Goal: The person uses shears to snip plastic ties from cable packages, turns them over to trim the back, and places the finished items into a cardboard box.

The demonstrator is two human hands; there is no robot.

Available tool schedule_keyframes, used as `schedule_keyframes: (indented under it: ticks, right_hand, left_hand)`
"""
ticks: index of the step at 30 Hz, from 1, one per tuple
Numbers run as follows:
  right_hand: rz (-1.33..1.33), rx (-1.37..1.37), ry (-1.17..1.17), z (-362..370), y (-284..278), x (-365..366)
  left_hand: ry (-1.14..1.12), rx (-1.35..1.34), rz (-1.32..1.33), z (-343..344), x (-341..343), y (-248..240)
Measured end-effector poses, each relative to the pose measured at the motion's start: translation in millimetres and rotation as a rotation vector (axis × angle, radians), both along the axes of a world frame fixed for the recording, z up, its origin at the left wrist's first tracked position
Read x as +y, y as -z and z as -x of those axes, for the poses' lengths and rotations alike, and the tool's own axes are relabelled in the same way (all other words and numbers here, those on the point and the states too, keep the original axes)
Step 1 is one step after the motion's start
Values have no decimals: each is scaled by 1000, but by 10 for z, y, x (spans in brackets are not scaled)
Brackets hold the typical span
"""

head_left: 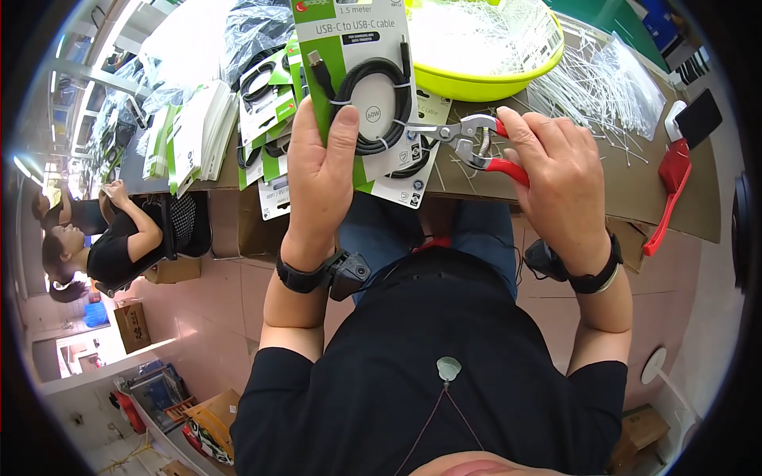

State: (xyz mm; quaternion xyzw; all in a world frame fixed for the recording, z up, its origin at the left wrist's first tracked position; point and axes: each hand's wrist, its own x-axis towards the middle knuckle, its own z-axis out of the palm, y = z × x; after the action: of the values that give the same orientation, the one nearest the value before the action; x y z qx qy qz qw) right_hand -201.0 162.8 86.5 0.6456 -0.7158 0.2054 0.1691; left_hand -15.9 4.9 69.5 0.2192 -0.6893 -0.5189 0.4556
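Note:
My left hand (321, 178) grips a green and white cable card (373, 94) by its lower left edge, thumb across the front. A coiled black braided cable (408, 95) is fixed to the card with white ties. In my right hand (559, 170) are red-handled cutters (468, 129) with a spring between the handles. Their jaws point left and meet the right side of the coil, close to a white tie there. I cannot tell whether they touch the tie. More carded cables (409, 186) lie just behind and below the held one.
Beyond my hands a yellow-green basin (476, 86) holds white ties. Loose white cable ties (571, 95) are heaped to its right. A red-handled tool (675, 178) lies near the table's right edge. Stacked cards (202, 135) and plastic bags (258, 36) cover the left. Another person (127, 246) sits far left.

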Motion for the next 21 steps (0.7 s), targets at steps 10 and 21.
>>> schedule_keyframes:
  ticks: [10,21]
  right_hand:
    - [142,-489,-164,42,57,-88]
    - [340,-717,-139,-292,212,-473]
  left_hand:
    - [148,180,-379,93,62,-3]
    - [94,129,-84,225,218,165]
